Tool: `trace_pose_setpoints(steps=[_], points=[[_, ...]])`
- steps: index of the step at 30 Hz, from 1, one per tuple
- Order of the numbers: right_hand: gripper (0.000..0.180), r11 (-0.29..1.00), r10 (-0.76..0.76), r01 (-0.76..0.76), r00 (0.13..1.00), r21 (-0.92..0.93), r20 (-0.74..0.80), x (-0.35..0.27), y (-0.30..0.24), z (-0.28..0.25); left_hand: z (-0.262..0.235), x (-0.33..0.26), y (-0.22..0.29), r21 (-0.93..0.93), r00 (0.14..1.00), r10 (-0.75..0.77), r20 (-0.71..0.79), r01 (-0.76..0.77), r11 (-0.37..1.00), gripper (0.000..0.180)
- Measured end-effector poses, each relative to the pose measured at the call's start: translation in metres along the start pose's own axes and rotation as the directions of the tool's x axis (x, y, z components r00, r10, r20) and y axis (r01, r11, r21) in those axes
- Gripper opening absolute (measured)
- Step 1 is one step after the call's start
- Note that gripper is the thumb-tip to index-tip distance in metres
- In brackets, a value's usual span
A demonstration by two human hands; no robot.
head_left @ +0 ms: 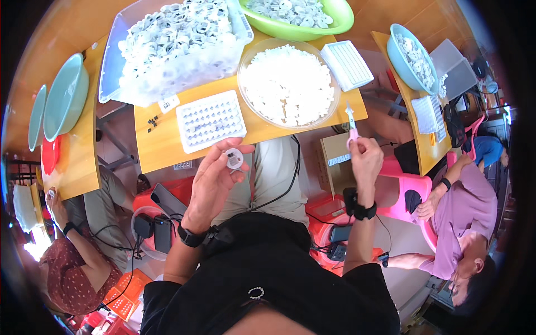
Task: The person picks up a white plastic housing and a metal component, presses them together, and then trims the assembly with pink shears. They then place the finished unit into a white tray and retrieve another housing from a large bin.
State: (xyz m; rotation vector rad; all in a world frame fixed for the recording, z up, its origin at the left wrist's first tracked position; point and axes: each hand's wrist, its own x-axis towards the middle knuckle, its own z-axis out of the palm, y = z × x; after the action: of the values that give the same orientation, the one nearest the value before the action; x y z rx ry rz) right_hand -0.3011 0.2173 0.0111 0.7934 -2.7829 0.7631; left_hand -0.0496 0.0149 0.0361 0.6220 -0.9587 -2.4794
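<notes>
Left hand (215,178) nearest, fingers pinching small white round disc (234,159) at rim, held above lap, just below surface (162,148) edge. Disc looks light, stiff, likely slippery plastic; grip by edge. Right hand (365,159) clenched on pink-handled tweezers (352,123), tip up. Beyond: white tray (211,120) of filled slots, clear bowl (287,84) of white pieces.

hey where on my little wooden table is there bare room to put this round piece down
Bare wood lies at the front left corner of the table, beside the white grid tray, and a narrow strip along the front edge below the bowl of white pieces. The back is crowded by the clear bin.
</notes>
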Motion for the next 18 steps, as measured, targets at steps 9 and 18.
trace_pose_setpoints(steps=[9,18], points=[[0.022,0.980,0.032,-0.009,0.993,-0.199,0.112,0.060,-0.001,0.021,-0.042,-0.019,0.012,-0.043,0.994,0.110,-0.018,-0.111,0.993,0.027],[0.013,0.983,-0.091,0.114,0.984,0.147,-0.156,0.030,-0.038,0.026,-0.075,-0.029,0.024,-0.209,0.979,0.199,-0.041,-0.203,0.957,0.033]])
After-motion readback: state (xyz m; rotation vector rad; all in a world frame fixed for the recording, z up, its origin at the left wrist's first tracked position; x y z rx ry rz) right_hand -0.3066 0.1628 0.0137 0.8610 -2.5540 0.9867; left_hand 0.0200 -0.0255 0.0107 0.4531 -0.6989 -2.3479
